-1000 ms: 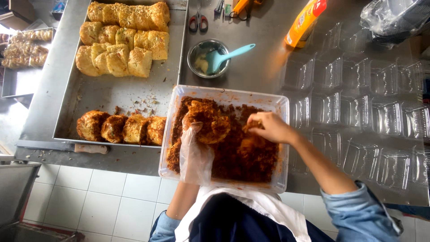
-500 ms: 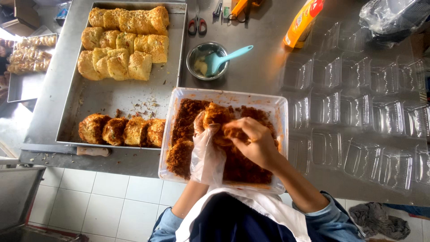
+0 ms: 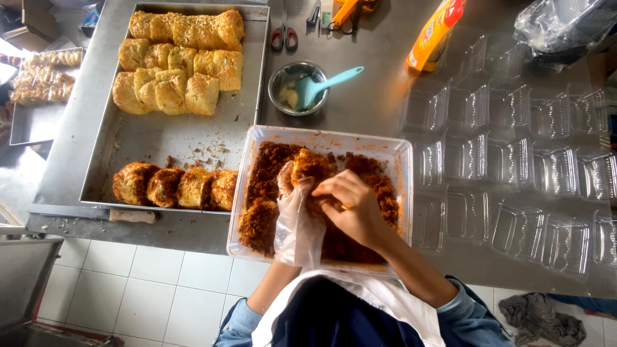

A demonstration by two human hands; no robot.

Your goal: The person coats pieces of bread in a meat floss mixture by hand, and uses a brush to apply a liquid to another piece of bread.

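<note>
A clear plastic tub of reddish-brown shredded floss sits at the near edge of the steel counter. My left hand, in a loose clear plastic glove, holds a bread bun coated with floss over the tub. My bare right hand lies on the floss beside the bun, fingers curled and pressing floss against it.
A steel tray holds plain buns at the back and several floss-coated buns in front. A metal bowl with a teal spatula, scissors, an orange bottle and rows of clear plastic boxes surround the tub.
My hands lifted the bun out of the floss and brought it together at the tub's middle; my right hand moved from the right side to the bun.
</note>
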